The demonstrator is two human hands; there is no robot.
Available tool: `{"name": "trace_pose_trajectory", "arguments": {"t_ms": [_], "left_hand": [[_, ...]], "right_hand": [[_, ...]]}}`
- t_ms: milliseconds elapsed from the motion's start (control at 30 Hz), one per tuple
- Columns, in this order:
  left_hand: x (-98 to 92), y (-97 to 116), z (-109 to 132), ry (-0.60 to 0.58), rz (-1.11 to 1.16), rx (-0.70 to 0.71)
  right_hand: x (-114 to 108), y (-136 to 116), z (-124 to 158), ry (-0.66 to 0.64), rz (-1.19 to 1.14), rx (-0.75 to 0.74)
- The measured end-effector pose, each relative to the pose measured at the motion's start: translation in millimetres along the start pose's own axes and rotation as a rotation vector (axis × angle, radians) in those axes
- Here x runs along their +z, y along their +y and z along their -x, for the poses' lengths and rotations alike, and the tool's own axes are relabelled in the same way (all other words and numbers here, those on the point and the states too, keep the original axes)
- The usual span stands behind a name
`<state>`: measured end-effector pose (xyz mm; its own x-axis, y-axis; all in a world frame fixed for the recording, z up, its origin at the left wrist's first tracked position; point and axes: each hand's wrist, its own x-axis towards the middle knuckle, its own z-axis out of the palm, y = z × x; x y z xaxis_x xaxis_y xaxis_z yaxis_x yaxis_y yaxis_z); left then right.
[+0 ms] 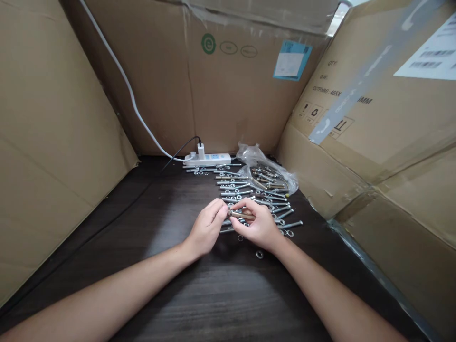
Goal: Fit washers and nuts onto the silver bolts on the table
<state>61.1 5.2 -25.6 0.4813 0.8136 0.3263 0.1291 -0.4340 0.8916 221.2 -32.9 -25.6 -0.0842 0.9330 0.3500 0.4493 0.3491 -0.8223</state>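
Observation:
A brass-coloured expansion bolt (242, 215) lies sideways between my two hands, above rows of metal parts. My right hand (261, 227) is closed round its shaft, thumb below and fingers above. The fingers of my left hand (207, 227) are pinched at the bolt's left end and hide what is there. Behind and beside the hands are rows of silvery bolts (235, 193) with washers and nuts. A loose nut (260, 254) rests on the dark table below my right hand, and a thin washer ring (240, 238) lies between the hands.
A clear plastic bag (290, 180) with more bolts (265, 175) sits at the back right. Behind the rows is a white power strip (221, 159) with a charger (201, 151); a black cable (117, 216) crosses the left side. Cardboard boxes (235, 99) stand on three sides.

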Motion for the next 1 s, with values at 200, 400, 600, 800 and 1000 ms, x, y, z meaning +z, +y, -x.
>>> {"name": "trace_pose_trajectory", "arguments": {"t_ms": [200,400,600,800,1000], "left_hand": [[2.0,-0.4,0.7,-0.03,0.166,-0.047],[0.7,-2.5,-1.0,-0.06,0.041,-0.036],[1.1,-1.1,-0.3,-0.085,0.085,-0.051],[0.8,0.9,-0.6,-0.082,0.032,-0.005],[1.9,-1.6,-0.5,-0.139,0.003,0.003]], "right_hand": [[-2.9,-1.5,-0.6,0.002,0.014,0.009],[-4.7,-3.0,-0.9,0.002,-0.016,0.018],[-5.4,-5.1,-1.7,0.015,-0.026,0.021],[-6.1,-7.8,-2.0,0.038,-0.062,0.032],[-6.3,-4.7,-4.0,0.08,-0.115,0.077]]}}
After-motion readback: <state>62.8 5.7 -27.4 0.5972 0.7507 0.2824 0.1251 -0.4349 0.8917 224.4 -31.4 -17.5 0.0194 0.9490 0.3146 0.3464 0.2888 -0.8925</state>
